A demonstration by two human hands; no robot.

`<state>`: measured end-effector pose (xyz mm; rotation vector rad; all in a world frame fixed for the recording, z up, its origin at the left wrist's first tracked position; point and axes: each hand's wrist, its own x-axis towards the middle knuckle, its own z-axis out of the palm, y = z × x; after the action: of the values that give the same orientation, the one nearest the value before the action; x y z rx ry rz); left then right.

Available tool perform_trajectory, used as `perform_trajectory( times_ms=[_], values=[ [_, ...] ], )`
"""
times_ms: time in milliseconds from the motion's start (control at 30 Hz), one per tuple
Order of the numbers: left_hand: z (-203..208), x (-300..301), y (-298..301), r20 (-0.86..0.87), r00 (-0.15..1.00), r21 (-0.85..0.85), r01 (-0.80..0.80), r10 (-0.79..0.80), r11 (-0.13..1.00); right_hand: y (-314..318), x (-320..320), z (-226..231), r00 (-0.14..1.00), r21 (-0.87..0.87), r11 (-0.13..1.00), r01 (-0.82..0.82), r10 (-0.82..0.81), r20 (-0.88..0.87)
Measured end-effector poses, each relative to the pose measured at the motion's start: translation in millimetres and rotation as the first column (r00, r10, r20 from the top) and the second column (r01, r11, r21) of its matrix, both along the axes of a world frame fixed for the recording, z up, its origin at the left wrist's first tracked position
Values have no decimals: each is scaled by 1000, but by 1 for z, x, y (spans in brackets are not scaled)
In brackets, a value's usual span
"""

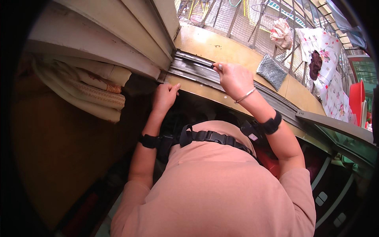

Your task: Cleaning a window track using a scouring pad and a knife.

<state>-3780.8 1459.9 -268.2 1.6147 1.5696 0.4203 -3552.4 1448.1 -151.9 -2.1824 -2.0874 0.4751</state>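
A window sill with a grimy metal sliding track [197,70] runs across in front of me. My right hand [237,81] is over the track, its thumb and fingers pinched on a thin dark stick-like tool [199,63] that points left along the grooves. The tool's far end is too dark to make out. My left hand [165,96] is at the sill's near edge, by the left end of the track, with its fingers curled. Whatever is inside those fingers, if anything, is hidden. A folded grey textured cloth [272,72] lies on the tan ledge [221,43] beyond the track.
Folded beige curtains [90,87] hang on the left beside the window frame [114,35]. A sliding window panel [343,136] stands at the right. Outside, a metal mesh cage [233,19] carries a floral sheet [327,67] and other cloths. A red plastic item [356,102] is at far right.
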Motion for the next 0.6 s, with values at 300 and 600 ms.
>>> perform_trajectory(
  times_ms=[300,600],
  values=[
    [-4,-7,-2,10,1000,-6,9,-9,1000,-2,-13,-21,999,-48,999,-26,27,39],
    [-4,-10,-1,7,1000,-14,-21,21,1000,-26,58,7,960,190,975,-112,57,273]
  ],
)
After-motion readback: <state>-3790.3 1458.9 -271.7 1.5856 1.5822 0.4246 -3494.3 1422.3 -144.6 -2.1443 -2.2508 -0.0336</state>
